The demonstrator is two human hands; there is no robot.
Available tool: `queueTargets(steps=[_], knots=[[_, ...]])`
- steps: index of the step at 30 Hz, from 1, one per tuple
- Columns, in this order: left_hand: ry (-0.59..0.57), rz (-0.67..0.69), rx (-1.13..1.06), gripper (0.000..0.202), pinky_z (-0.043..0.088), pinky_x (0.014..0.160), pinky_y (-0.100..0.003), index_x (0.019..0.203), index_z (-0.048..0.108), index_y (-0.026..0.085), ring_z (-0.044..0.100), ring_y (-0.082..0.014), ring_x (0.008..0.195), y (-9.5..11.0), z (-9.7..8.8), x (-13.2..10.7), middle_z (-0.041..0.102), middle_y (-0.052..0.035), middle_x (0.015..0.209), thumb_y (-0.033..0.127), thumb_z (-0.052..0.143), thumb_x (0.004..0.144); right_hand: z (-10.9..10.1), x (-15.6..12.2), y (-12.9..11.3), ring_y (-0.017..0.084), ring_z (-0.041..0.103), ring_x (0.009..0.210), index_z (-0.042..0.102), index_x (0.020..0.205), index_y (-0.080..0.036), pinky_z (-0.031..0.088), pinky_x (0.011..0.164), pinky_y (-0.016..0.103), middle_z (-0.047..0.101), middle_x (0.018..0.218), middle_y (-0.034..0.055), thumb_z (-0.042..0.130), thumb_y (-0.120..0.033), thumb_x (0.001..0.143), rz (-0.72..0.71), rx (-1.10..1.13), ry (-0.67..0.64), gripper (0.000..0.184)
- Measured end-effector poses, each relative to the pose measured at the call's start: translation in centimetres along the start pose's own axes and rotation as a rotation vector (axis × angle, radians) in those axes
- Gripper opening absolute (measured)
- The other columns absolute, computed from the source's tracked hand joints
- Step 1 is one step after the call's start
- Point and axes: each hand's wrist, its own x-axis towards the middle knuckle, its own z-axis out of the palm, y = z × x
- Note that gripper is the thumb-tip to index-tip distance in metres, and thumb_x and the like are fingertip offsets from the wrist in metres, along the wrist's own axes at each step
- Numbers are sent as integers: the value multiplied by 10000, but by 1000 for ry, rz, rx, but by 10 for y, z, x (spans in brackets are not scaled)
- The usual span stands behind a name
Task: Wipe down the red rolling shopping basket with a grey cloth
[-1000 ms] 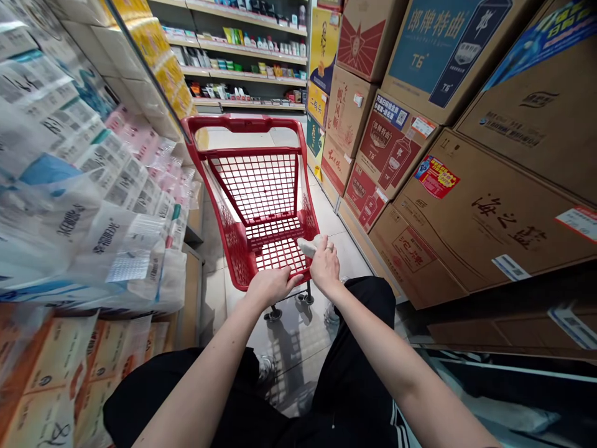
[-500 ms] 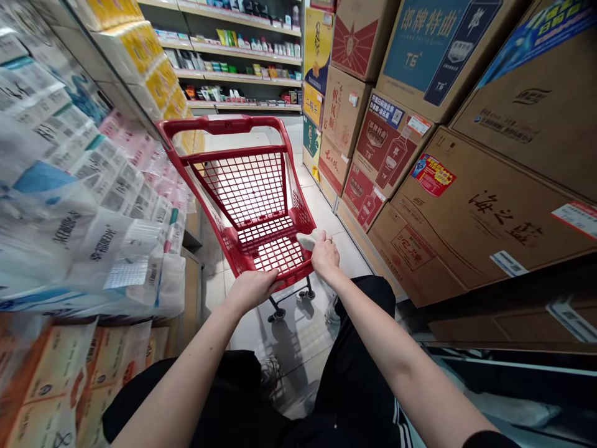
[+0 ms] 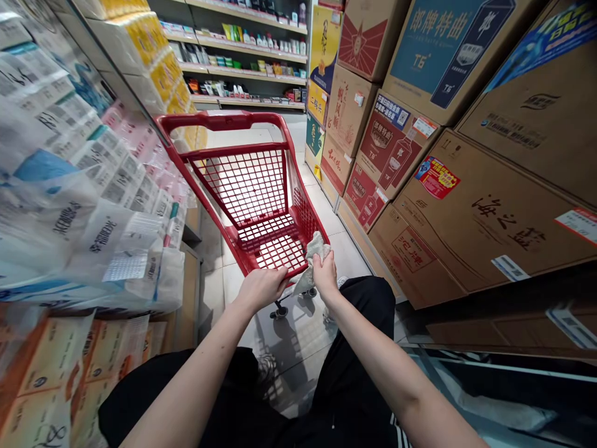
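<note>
1. Head view, nearest to me: my knees in black trousers (image 3: 354, 373) are bent low over the tiled floor (image 3: 298, 336), and both bare forearms reach forward from the bottom of the frame.
2. My left hand (image 3: 261, 287) has its grip curled over the near rim of the red cart (image 3: 261, 205), fingers wrapped down onto the red plastic edge.
3. My right hand (image 3: 325, 274) sits just beside the left one, at the cart's near right corner. Its grip is pressed together, pinching a pale grey cloth (image 3: 313, 256).
4. That cloth bunches up above my fingers against the cart's corner, and a loose tail of it hangs below the rim on the outside.
5. Under the rim, the cart's black wheels (image 3: 280, 311) rest on the floor.
6. Beyond my hands, the cart's mesh basket tilts up and away, ending in its red handle bar (image 3: 219, 121).
7. To my left, plastic-wrapped tissue packs (image 3: 93, 205) crowd the shelf close beside the cart.
8. To my right, stacked cardboard boxes (image 3: 466, 205) line the aisle.
9. Farthest off, shelves of small bottles (image 3: 252, 50) cross the end of the aisle.
</note>
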Motion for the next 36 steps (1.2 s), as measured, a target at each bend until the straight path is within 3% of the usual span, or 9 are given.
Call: queueTargets(steps=[5, 9, 12, 18, 25, 30, 33, 36], knots=[[-7, 8, -25, 401, 412, 600, -290, 921, 554, 208, 646, -224, 712, 12, -4, 2, 686, -85, 801, 469, 250, 927, -25, 31, 4, 233, 623, 1022, 219, 1432, -82, 464, 832, 312, 635, 1134, 168, 297, -383, 965, -85, -303, -17, 562], [8, 8, -44, 379, 414, 598, -280, 892, 548, 203, 643, -210, 701, 16, -4, 0, 682, -81, 781, 460, 271, 923, -40, 52, 1, 245, 632, 971, 229, 1428, -139, 457, 823, 344, 628, 1091, 159, 372, -369, 950, -225, -532, -32, 549], [11, 10, -37, 398, 412, 588, -279, 888, 544, 204, 641, -208, 682, 15, -1, -1, 681, -80, 768, 471, 251, 928, -41, 65, -6, 244, 633, 960, 247, 1414, -147, 459, 826, 349, 623, 1077, 151, 401, -358, 942, -320, -596, -46, 539], [20, 48, -36, 391, 409, 592, -285, 898, 544, 208, 648, -215, 696, 7, 4, -7, 688, -82, 787, 456, 243, 936, -31, 87, -32, 215, 631, 931, 227, 1426, -132, 474, 814, 329, 610, 1061, 160, 359, -286, 960, -367, -617, -3, 508], [25, 35, -31, 366, 382, 568, -284, 883, 545, 219, 650, -220, 695, -1, 4, -15, 691, -75, 787, 463, 276, 929, -21, 59, -24, 218, 632, 926, 185, 1465, -81, 498, 770, 310, 595, 1038, 202, 259, -139, 947, -389, -651, 107, 527], [8, 51, -55, 369, 368, 567, -276, 874, 547, 231, 644, -204, 704, -2, 4, -30, 689, -62, 791, 505, 305, 917, -18, 34, -12, 231, 652, 877, 116, 1477, -36, 516, 711, 316, 599, 1018, 235, 324, -154, 925, -321, -696, 56, 600], [2, 76, -73, 386, 363, 577, -270, 866, 550, 234, 640, -194, 709, 1, 4, -37, 688, -55, 778, 516, 292, 921, -22, 38, -14, 216, 656, 830, 113, 1466, 4, 518, 702, 308, 617, 987, 236, 305, -133, 915, -309, -701, 18, 600], [9, 85, -87, 402, 365, 583, -270, 852, 559, 231, 636, -193, 698, 6, 3, -39, 687, -60, 768, 519, 287, 922, -28, 54, -23, 205, 643, 851, 112, 1474, -32, 513, 723, 303, 619, 1022, 218, 269, -113, 914, -341, -684, 30, 587]])
